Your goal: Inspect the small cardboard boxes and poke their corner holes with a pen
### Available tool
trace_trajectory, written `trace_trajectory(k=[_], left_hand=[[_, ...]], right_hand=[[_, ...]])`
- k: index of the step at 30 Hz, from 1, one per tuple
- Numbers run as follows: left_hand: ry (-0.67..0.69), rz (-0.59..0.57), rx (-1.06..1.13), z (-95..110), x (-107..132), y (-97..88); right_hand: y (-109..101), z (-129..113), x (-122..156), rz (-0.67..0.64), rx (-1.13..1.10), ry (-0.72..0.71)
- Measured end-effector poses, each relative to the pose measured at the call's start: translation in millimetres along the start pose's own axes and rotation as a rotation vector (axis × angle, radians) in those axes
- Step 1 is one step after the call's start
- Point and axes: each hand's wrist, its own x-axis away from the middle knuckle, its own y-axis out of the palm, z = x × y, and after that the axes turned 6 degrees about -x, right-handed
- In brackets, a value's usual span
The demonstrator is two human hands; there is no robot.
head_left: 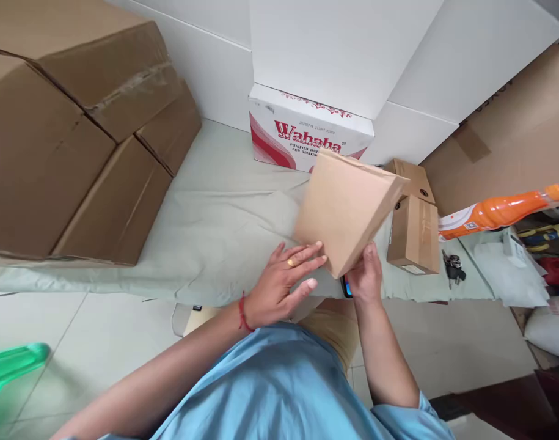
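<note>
A plain tan cardboard box [346, 205] is held tilted above the cloth-covered table, its left edge slightly blurred. My right hand [367, 276] grips its lower right corner, thumb along the side and the other fingers hidden beneath. At the box's lower left corner is my left hand [283, 284], fingers stretched out and apart, with the fingertips at the box's edge; whether they press on it I cannot tell. A ring and a red string bracelet are on this hand and wrist. Beside my right hand, a dark device with a lit blue screen [347, 287] shows in part.
Large brown cartons [77, 134] are stacked at left. A white Wahaba-printed carton [306, 131] stands at the back. On the right are small taped boxes [414, 235], an orange bottle [503, 211], keys [454, 269] and white plastic bags [508, 269]. The table's pale green cloth [224, 232] is wrinkled.
</note>
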Motion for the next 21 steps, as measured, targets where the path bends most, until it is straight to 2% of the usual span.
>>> trace_trajectory(k=[4, 7, 12, 15, 16, 18, 21], left_hand=[[0.238, 0.019, 0.079, 8, -44, 23.9], [0.289, 0.03, 0.079, 13, -80, 42.2], [0.387, -0.056, 0.077, 19, -158, 60.6], [0.425, -0.051, 0.07, 18, -187, 58.9], [0.438, -0.016, 0.058, 15, -187, 55.3], [0.459, 0.078, 0.016, 7, -165, 44.3], [0.36, 0.227, -0.125, -17, -93, 20.9]], right_hand=[[-20, -19, -11, 0.188, -0.092, -0.059], [-41, -28, -28, 0.25, -0.092, -0.021], [-63, -43, -97, 0.245, -0.039, 0.116], [-64, -49, -130, 0.335, 0.09, 0.081], [-65, -50, -134, 0.372, 0.157, 0.044], [-67, -45, -129, 0.421, 0.284, -0.011], [-72, -30, -104, 0.399, 0.383, 0.017]])
